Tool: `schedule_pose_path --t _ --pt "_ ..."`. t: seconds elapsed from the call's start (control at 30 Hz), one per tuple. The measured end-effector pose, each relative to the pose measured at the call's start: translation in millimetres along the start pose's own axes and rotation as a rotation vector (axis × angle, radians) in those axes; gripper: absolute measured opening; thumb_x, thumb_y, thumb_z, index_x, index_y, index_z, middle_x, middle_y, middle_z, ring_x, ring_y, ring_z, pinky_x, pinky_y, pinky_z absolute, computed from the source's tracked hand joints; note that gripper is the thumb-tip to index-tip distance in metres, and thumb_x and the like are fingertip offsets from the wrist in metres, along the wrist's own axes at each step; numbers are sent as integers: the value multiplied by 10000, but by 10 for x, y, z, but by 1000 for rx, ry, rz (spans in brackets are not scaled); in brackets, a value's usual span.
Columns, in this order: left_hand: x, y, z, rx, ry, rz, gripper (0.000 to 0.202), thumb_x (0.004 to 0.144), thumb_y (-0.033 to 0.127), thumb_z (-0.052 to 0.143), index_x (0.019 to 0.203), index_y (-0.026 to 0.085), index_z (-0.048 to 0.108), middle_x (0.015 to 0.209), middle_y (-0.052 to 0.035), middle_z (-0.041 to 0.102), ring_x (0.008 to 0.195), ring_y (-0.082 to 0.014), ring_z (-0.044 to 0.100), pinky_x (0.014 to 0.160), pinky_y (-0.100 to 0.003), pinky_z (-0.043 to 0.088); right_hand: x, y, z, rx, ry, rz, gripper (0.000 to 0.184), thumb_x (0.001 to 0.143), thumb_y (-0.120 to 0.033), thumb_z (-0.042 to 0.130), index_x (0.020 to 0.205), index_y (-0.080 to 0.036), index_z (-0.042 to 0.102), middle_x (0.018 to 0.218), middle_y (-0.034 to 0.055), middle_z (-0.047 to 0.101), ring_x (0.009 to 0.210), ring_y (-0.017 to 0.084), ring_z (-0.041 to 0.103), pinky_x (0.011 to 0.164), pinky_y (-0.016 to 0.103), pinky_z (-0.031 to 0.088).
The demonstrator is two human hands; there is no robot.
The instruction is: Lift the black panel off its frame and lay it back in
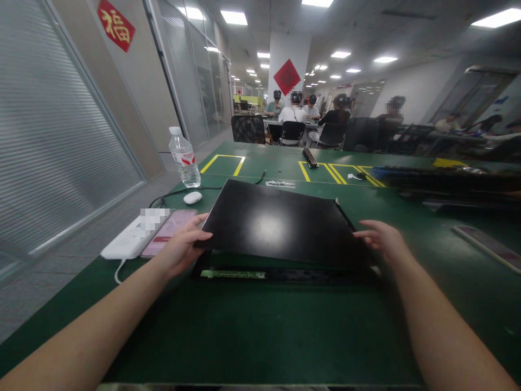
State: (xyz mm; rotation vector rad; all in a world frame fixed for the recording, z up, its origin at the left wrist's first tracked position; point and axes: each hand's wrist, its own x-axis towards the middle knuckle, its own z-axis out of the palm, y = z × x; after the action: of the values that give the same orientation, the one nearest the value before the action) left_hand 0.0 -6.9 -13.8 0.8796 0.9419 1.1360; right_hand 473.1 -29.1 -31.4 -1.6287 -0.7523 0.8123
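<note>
Head view, black panel: at the middle of the green surface, glossy, with a light reflected on its face; near edge stands above a dark frame.
Green strip: set in the left part of the frame, along the panel's near edge.
Left hand: holding the panel at its left edge, thumb on the upper face.
Right hand: at the panel's right edge, index finger extended; cannot tell whether it grips.
Left side: white power strip beside a phone; white rounded object farther off, near a clear bottle.
Far side: black ridged piece by yellow tape.
Right side: second phone; dark items beyond it, blurred.
Background: people seated at tables.
</note>
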Motion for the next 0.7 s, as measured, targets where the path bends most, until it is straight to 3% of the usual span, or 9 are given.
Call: schedule_pose_path --t 0.5,0.7 --pt "-5 -20 30 19 -9 -68 435 641 56 766 1029 246 710 918 -34 782 854 -275 745 717 -360 572 -50 -48 15 -72 50 -21 210 680 -312 683 847 -184 680 630 101 723 438 109 461 381 197 287" --pt "-33 2 81 45 35 -102 473 614 70 778 1045 240 685 928 -25 774 902 -259 748 723 -320 570 -13 12 12 -168 71 -70 238 698 -353 699 864 -183 703 659 91 733 465 123 489 446 237 367"
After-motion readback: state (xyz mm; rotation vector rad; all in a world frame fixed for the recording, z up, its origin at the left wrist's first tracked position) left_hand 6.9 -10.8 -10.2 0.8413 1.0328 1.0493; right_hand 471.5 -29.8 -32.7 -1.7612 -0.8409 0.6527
